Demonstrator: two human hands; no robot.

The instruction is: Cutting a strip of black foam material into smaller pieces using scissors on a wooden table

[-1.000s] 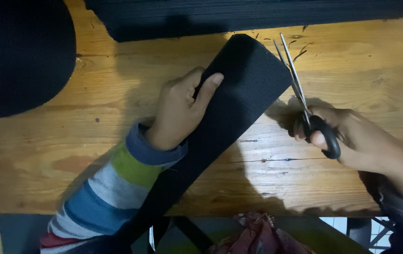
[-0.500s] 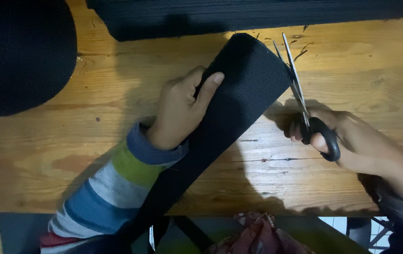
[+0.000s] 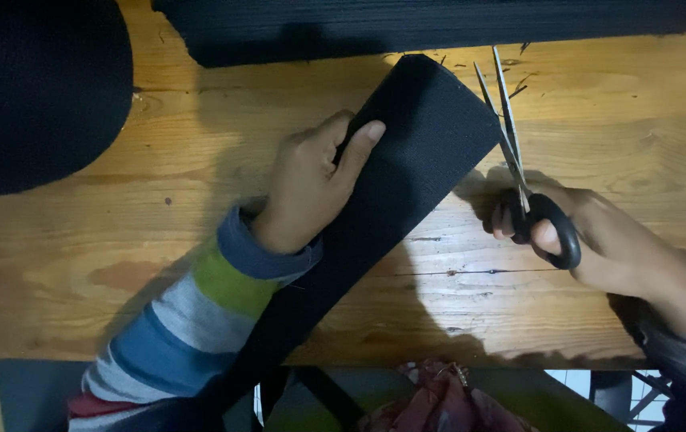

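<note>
fingers (image 3: 355, 144) of the left hand (image 3: 307, 184) press down a wide black strap (image 3: 407, 168) on the wooden surface (image 3: 159, 264). the right hand (image 3: 599, 240) grips scissors (image 3: 519, 160), blades slightly parted just right of the strap's end, which seems uncut here.

Matt woven strap (image 3: 407, 168), glossy wooden table (image 3: 199, 168)

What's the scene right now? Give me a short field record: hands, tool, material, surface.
left hand: presses flat on the black strap, thumb on its top face
right hand: grips the scissors by their black handles
scissors: blades slightly parted, beside the strap's right corner
black strap: wide woven band, lying diagonally, running off the near table edge
surface: wooden table
other: dark fabric roll at far left; black band along the far edge
</note>
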